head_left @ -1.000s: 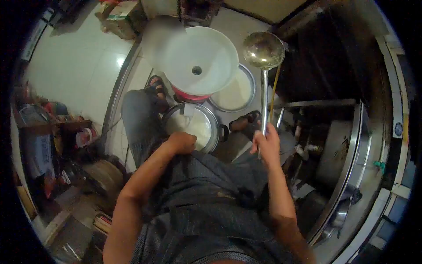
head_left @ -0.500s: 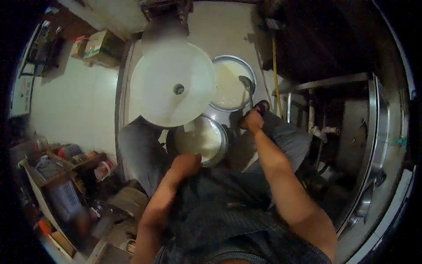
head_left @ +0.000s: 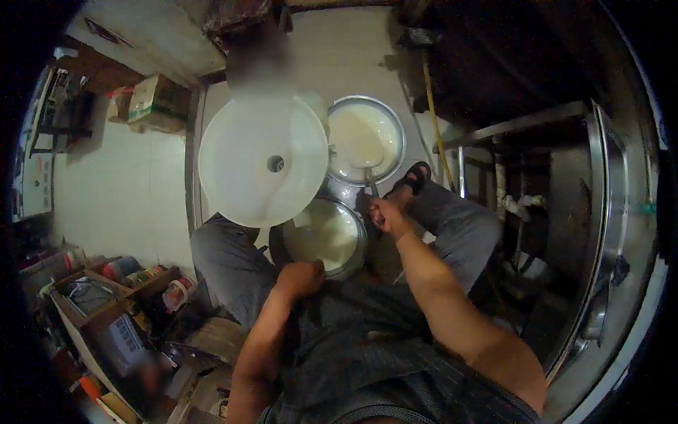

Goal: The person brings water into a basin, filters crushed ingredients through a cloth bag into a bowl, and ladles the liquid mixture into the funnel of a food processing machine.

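Observation:
My right hand (head_left: 385, 212) is closed around the handle of a metal ladle (head_left: 369, 161). The ladle's bowl sits in the far basin (head_left: 400, 141), filled with pale batter-like liquid. Near my lap, my left hand (head_left: 302, 277) is closed at the near rim of a round metal pot (head_left: 359, 247) that also holds pale liquid; whether its fingers grip the rim is unclear. A large white round bowl-shaped top (head_left: 233, 162) with a dark central hole (head_left: 275, 164) stands left of the basin and partly overhangs the pot.
Cardboard boxes (head_left: 157, 104) stand on the floor at the upper left. A wooden crate (head_left: 92, 311) of mixed items is at the lower left. A metal-framed stand (head_left: 522, 127) and pipes (head_left: 522, 205) are on the right. A yellow hose (head_left: 432, 106) runs behind my right foot.
My right hand has lowered the ladle from the raised position into the far basin and drawn it nearer. My left hand stays by the pot. The head view has shifted.

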The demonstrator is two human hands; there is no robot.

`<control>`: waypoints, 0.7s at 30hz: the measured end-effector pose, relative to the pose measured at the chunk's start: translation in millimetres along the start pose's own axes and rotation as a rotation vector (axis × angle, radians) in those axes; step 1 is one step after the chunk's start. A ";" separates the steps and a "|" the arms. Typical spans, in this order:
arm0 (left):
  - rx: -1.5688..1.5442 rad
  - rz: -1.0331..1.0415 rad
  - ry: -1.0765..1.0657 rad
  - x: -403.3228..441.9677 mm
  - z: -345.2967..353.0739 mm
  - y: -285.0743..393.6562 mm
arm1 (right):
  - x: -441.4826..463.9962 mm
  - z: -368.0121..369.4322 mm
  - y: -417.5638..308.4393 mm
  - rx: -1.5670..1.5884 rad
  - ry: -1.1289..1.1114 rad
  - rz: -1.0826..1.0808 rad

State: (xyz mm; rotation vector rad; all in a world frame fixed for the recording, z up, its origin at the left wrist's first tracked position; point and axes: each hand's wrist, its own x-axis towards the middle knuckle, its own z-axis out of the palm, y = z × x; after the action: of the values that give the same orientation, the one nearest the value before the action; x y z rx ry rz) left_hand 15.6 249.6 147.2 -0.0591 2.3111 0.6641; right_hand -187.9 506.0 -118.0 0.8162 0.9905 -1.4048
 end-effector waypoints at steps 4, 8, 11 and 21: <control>-0.050 -0.039 -0.015 -2.5 -0.8 5.7 | -70.9 56.6 4.5 0.076 0.021 -0.199; -0.084 -0.013 -0.009 -1.7 -4.6 2.3 | -112.0 75.7 4.7 0.068 -0.058 -0.235; -0.074 -0.005 -0.044 -5.5 -4.3 0.9 | -138.7 85.1 -1.1 0.032 -0.081 -0.304; -0.135 0.045 0.050 -9.0 3.0 -5.7 | -276.7 136.2 -23.1 -0.152 -0.011 -0.495</control>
State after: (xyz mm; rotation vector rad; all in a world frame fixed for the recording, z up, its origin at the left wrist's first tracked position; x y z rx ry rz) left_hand 25.4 244.8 148.7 -0.0869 2.3182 0.8497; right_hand -178.3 491.8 190.8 0.4636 1.3333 -1.7199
